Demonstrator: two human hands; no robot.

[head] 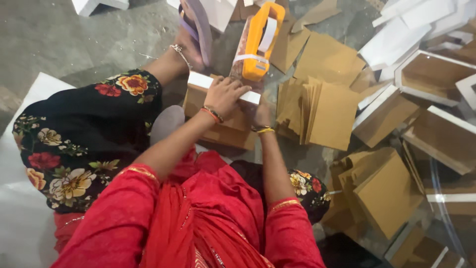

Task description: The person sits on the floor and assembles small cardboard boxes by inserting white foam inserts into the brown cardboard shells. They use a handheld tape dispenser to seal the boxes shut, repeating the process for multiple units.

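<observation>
While you sat on the floor [54,34] with that brown box [218,124] between your knees, your left hand [225,94] was clamped over the white strip [208,82] along its top edge, fingers curled down on it. Your right hand [260,113] was tucked low behind the box just right of centre, and honestly I couldn't tell if it was gripping or just bracing, too much of it was hidden.

Stuff that could've gone sideways, imo: the strip looked only pinned at one end, so any slip of that left hand might have let it skew or crease across the edge. The orange tape dispenser [258,42] sat just above the box at top centre, right by your foot and the purple sandal [198,27], so a knee shift could've knocked it over. Also the leaning stack of brown cardboard sheets [322,111] at centre right looked ready to fan out and slide.

Packaging-wise: flat square brown sheets scattered through the upper middle, white-edged brown trays [431,74] in the upper right, more brown folded boxes [382,191] in the lower right, white panels [411,25] at the top right corner.
</observation>
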